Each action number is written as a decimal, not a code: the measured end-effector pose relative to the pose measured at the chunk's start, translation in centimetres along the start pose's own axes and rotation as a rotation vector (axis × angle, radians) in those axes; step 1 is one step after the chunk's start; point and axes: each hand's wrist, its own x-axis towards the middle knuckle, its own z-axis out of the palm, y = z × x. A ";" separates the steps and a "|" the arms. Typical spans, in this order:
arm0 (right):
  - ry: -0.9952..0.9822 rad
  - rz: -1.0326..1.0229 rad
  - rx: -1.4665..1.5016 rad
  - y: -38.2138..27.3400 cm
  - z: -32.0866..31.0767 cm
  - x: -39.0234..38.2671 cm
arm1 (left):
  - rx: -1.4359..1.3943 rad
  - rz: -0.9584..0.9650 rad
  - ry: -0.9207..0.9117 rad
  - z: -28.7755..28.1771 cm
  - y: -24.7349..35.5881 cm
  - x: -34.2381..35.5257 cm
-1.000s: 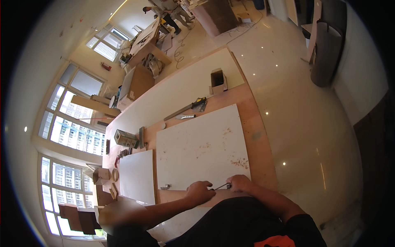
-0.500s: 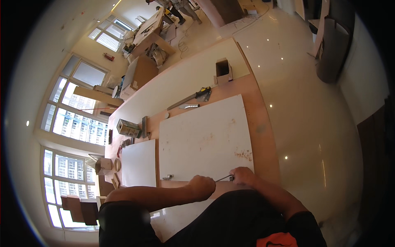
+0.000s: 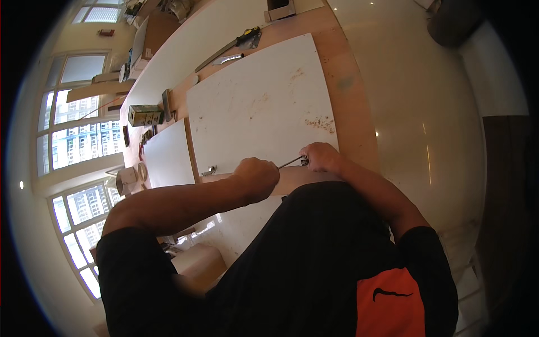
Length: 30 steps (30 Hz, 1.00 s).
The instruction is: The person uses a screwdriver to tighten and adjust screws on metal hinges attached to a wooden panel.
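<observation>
A white panel (image 3: 252, 106) with brown stains lies flat on the workbench in front of me. My left hand (image 3: 256, 178) is closed in a fist around a screwdriver (image 3: 290, 162); the handle is hidden and only the thin metal shaft shows. The shaft slants up to a metal cabinet hinge (image 3: 304, 161) at the panel's near right edge. Against that hinge my right hand (image 3: 321, 156) is closed, its fingertips partly hidden. Another metal hinge (image 3: 210, 170) sits on the near left corner of the panel.
A smaller white panel (image 3: 168, 154) lies to the left. Beyond the large panel are a handsaw (image 3: 227, 48) and a knife-like tool (image 3: 226, 59). At left stand a printed tin (image 3: 146, 115), a roll of tape (image 3: 142, 171) and a box (image 3: 126, 181). An open carton (image 3: 279, 10) is at the far end.
The view has tilted down toward my body, so the bench and hands appear higher. The screwdriver still meets the right hinge, and both hands keep their hold.
</observation>
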 end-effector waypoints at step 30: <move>-0.120 -0.040 -0.329 0.2 0.3 -3.0 | -1.143 -0.743 0.222 -0.2 -1.2 0.0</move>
